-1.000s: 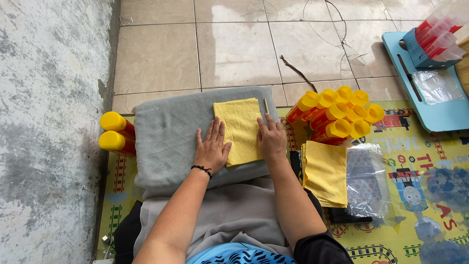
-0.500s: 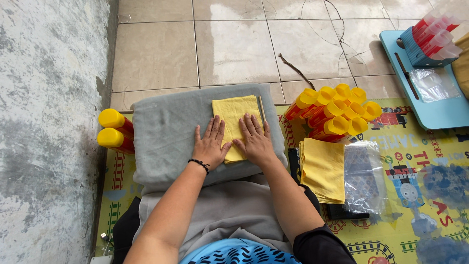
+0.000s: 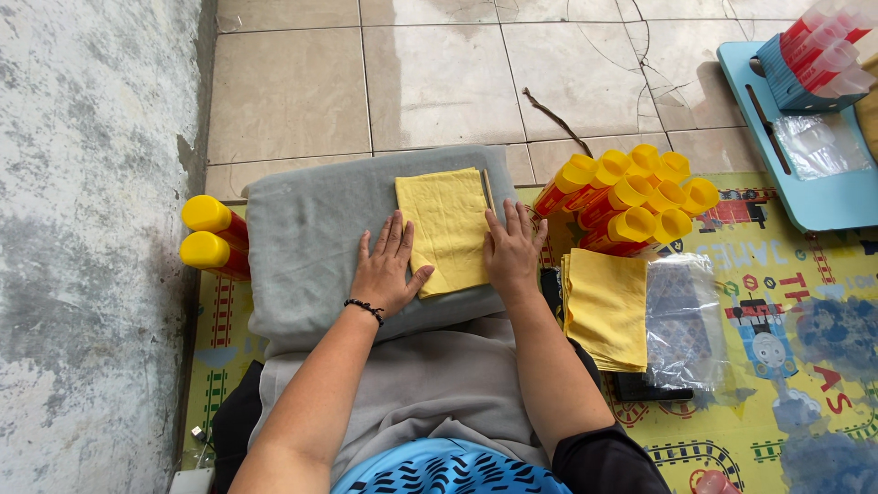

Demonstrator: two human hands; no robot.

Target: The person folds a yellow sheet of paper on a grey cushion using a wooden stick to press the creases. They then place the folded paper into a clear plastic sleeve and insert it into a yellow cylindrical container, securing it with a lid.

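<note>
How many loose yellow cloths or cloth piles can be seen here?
2: one yellow cloth lies on the grey cushion between both hands; one cloth stack lies right, layers uncountable.

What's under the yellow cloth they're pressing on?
The yellow cloth lies flat on a grey cushion, with the left hand and right hand at its edges. Anything between cloth and cushion is covered.

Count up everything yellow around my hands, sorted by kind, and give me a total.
Yellow cloth spread on the grey cushion between the left hand and right hand: 1
Stack of folded yellow cloths: 1
Yellow-capped red bottles by the wall: 2
Yellow-capped red bottles bunched on the mat: about 8, some overlap
Total: about 12
</note>
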